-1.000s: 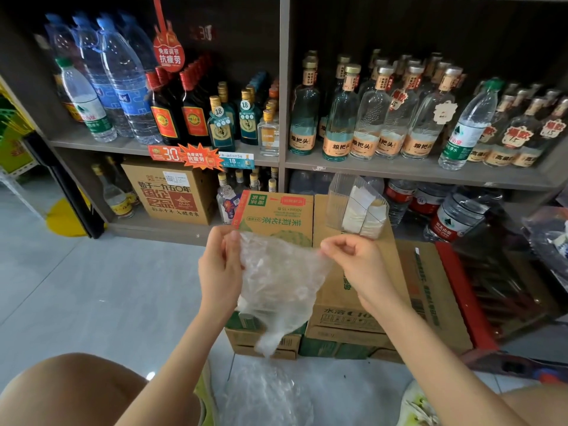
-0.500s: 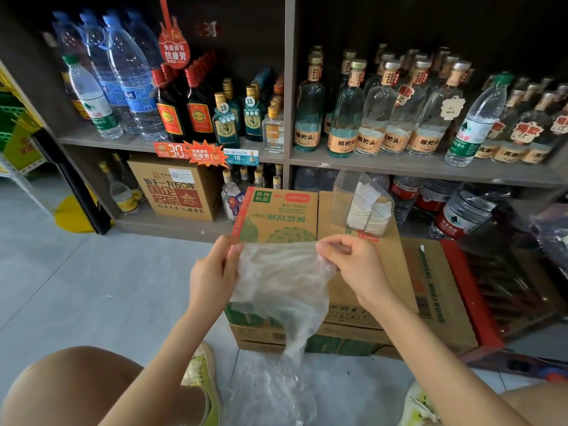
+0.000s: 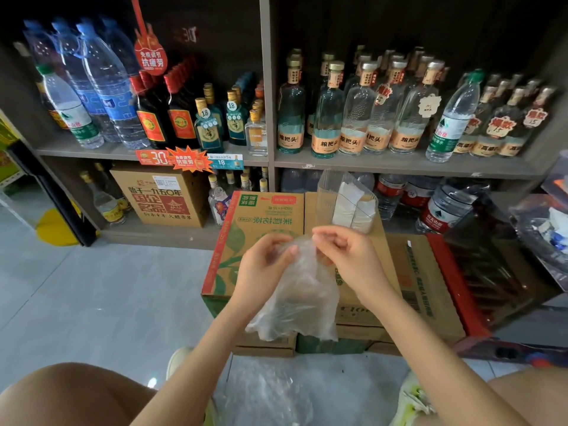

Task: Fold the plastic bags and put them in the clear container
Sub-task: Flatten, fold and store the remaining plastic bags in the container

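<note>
Both hands, left (image 3: 264, 265) and right (image 3: 347, 259), pinched a plastic bag's (image 3: 295, 302) top edge, grips closed. It hung before the cardboard boxes (image 3: 261, 216). The clear container (image 3: 347, 201) stood on those boxes.

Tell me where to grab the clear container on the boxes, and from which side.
Grip the clear container by its open top rim, coming from above on its near-left side. It stands upright on the cardboard box with folded bags leaning along its right, so the left wall is probably freest. Both hands, left hand and right hand, currently pinch the plastic bag.
</note>
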`<control>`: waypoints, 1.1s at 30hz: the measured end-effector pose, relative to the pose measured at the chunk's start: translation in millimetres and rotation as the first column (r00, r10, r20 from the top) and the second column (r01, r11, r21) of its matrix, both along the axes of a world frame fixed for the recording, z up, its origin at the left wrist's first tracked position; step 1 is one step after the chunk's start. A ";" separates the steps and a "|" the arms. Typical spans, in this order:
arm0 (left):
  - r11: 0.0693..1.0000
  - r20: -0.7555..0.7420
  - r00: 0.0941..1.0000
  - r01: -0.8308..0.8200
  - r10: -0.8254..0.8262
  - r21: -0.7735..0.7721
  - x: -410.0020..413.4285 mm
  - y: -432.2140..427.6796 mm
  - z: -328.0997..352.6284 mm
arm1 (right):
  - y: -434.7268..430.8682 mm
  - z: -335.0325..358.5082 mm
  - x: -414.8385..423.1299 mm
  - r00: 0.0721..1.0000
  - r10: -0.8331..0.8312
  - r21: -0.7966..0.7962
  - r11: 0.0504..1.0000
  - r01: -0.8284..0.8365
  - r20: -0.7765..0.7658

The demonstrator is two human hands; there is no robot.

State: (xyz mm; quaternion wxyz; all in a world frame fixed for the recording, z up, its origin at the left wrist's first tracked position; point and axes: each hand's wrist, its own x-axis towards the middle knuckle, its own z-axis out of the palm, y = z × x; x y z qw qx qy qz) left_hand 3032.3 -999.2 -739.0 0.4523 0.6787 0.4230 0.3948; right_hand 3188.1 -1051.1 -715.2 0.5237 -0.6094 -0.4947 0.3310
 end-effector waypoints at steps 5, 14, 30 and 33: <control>0.974 0.229 0.967 -0.063 0.113 -0.216 -1.9 5.9 -2.5 | -25.0 -22.3 1.9 0.977 0.165 -0.242 0.951 -0.194 -0.134; 0.896 0.457 0.819 -0.145 0.346 -0.420 -40.1 26.0 0.2 | -23.5 -51.2 -13.2 0.981 0.192 -0.270 0.946 -0.181 0.015; 0.845 0.211 0.832 -0.446 0.513 -0.296 -79.2 42.9 -22.4 | -28.8 -38.0 17.8 0.871 0.255 -0.286 0.948 -0.140 0.420; 0.841 0.215 0.825 -0.459 0.523 -0.288 -71.6 43.2 -24.0 | -28.0 -37.0 19.6 0.931 0.189 -0.321 0.943 -0.084 0.313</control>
